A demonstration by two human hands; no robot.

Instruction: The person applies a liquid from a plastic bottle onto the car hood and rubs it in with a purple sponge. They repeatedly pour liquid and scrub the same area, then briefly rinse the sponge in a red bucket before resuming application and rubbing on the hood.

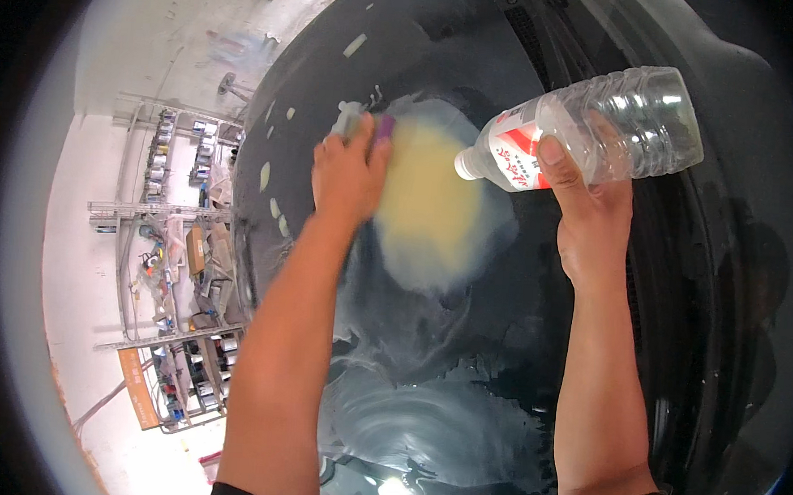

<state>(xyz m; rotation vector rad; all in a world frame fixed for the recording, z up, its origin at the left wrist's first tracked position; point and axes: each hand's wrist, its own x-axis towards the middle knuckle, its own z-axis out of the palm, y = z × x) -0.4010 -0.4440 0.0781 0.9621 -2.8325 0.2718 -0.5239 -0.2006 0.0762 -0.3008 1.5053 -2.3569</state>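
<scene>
My left hand [351, 171] is flat and slightly blurred on a dark car hood [514, 307], its fingers over a purple block [385, 127]. Most of that block is hidden beneath the hand. Milky grey liquid [347, 114] gathers at the fingertips. Just right of the hand lies a pale yellow patch [433, 189] with a whitish, wet-looking border. My right hand [590, 207] grips a clear plastic bottle [591, 126] with a red and white label. The bottle is tipped, its uncapped-looking white mouth [467, 164] pointing left over the patch. How much liquid is inside I cannot tell.
Several small pale yellow spots [264, 176] mark the hood's left side. Wet, cloudy smears [428, 410] spread nearer me. Past the hood's left edge, a metal shelf rack [170, 210] holds cans, a cardboard box [195, 249] and clutter. The windshield [737, 299] is on the right.
</scene>
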